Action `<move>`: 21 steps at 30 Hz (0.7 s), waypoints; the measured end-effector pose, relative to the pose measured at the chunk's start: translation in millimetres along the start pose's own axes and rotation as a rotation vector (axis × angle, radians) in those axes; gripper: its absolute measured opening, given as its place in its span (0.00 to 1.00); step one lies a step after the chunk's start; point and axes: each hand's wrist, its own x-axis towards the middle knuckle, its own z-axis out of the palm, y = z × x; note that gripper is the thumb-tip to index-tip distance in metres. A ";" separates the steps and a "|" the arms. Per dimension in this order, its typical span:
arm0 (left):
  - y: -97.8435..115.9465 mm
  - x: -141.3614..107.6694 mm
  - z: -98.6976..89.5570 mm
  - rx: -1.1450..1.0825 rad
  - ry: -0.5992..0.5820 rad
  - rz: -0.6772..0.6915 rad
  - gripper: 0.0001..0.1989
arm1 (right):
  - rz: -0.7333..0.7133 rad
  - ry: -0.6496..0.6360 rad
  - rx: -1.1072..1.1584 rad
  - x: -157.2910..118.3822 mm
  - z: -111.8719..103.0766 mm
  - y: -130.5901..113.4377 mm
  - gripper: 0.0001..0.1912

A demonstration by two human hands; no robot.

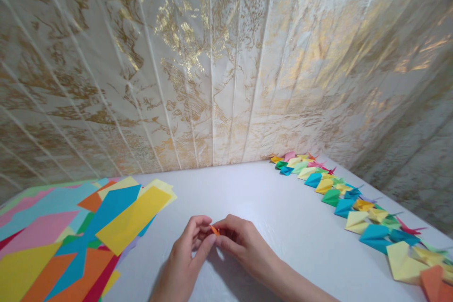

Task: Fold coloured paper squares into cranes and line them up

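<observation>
A small piece of folded orange paper shows between my fingertips near the lower middle of the view. My left hand is closed, its thumb and fingers pinching the paper from the left. From the right, my right hand pinches the same paper between thumb and fingers. The hands nearly touch, and most of the orange paper is hidden behind the fingers. Both hands are just above the white table.
Loose coloured paper sheets overlap across the left side of the table. Rows of folded paper pieces in many colours run along the right edge. Behind the table hangs a white and gold patterned curtain.
</observation>
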 end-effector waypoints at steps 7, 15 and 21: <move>6.9 -2.7 -0.6 -0.148 -0.028 -0.039 0.13 | 0.052 -0.047 0.245 -3.4 5.0 2.7 0.14; 7.6 -3.8 -0.1 -0.110 -0.056 -0.047 0.13 | 0.104 -0.046 0.363 -7.0 10.1 9.0 0.14; 2.1 -5.1 0.8 0.019 0.004 0.084 0.07 | 0.066 -0.022 0.330 -8.9 10.4 8.6 0.12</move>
